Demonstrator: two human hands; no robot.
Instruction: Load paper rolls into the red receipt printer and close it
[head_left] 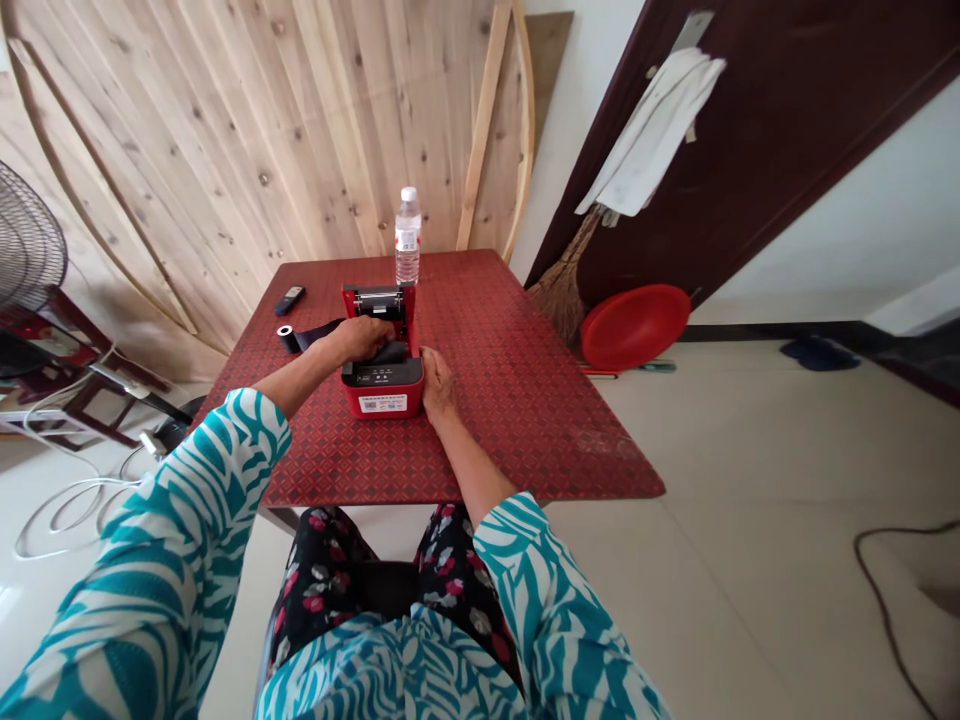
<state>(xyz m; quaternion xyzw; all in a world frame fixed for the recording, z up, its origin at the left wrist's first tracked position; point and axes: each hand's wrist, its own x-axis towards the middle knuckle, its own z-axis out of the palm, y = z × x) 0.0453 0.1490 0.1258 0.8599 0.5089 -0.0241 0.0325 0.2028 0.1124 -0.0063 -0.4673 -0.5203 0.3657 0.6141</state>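
Red-and-black printer (384,398) sits on the surface (525,400), straight ahead of the person's lap, where floral trousers (319,570) show below the near edge. Its near wall carries a white label (383,404), with small markings on the black top above it. Against the printer's right side lies the right hand (439,382), touching the casing; whether its fingers grip or only rest there cannot be told.

Behind the black top the body's compartment is uncovered, its lid (409,305) tipped up at the far side and showing a dark, metal-edged inner face. Over this compartment the left hand (366,338) bends downward, fingers partly hidden; whether they are together on something cannot be told. Dark material (391,352) shows in the compartment just beside those fingers.

To the left, a black roll (286,338) with a white core stands on the surface, and a dark strip (319,336) runs from it toward the left hand. Farther off lies a small dark handheld device (290,299).

Beyond the printer, near the far edge, a clear plastic bottle (407,240) stands upright, white cap on; its liquid level is hard to make out. Off the surface to the right, a red basin (636,325) leans tilted beside a broom (566,290).
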